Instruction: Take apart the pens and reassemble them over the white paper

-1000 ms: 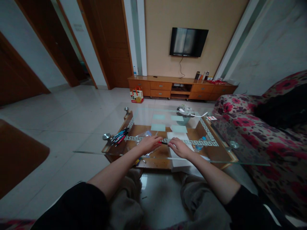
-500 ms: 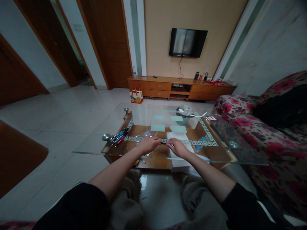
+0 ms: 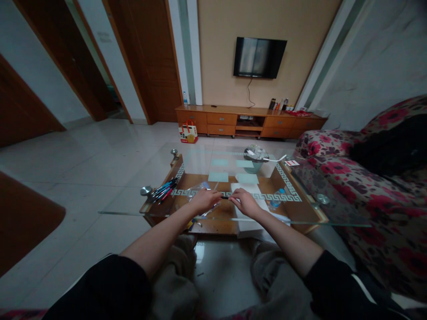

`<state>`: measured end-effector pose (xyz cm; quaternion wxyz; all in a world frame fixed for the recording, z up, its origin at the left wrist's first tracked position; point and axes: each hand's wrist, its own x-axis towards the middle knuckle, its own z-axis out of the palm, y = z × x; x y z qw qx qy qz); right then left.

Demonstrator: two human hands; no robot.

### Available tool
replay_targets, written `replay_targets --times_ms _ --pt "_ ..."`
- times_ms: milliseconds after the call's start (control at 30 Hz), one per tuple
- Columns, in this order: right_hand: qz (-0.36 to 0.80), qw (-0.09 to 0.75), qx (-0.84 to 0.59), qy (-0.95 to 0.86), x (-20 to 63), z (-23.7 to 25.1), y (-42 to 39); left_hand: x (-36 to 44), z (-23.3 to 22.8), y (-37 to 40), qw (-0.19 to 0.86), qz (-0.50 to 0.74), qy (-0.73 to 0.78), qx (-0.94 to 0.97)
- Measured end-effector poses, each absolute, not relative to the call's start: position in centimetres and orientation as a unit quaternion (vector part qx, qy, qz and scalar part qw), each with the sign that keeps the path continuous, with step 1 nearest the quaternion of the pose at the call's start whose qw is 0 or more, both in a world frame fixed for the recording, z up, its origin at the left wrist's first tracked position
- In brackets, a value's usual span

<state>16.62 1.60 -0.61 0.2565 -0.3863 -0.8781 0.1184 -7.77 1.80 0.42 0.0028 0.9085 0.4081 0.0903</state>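
At the centre of the frame the left hand [image 3: 202, 200] and right hand [image 3: 244, 202] meet, each pinching an end of a thin dark pen [image 3: 226, 197] over the glass-topped wooden coffee table [image 3: 300, 213]; a jerky pull could send it skidding off the smooth glass.

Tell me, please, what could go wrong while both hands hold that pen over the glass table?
1. The left hand and right hand meet on a small dark pen; if a part pulls free suddenly, it might drop through to the shelf below or onto the floor.
2. The loose pens lie near the glass table's left edge; a stray left elbow could roll them off.
3. The room is dim, so small parts may be hard to find.
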Motion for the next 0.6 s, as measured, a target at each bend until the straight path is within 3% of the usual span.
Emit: replay_targets --times_ms 300,600 --pt "0.080 0.242 -0.373 -0.892 16.41 -0.48 1.76 -7.86 0.23 1.89 -0.003 0.081 0.410 0.909" --pt "0.113 0.271 -0.379 -0.878 16.93 -0.40 1.38 -7.28 0.09 1.66 0.008 0.089 0.413 0.906"
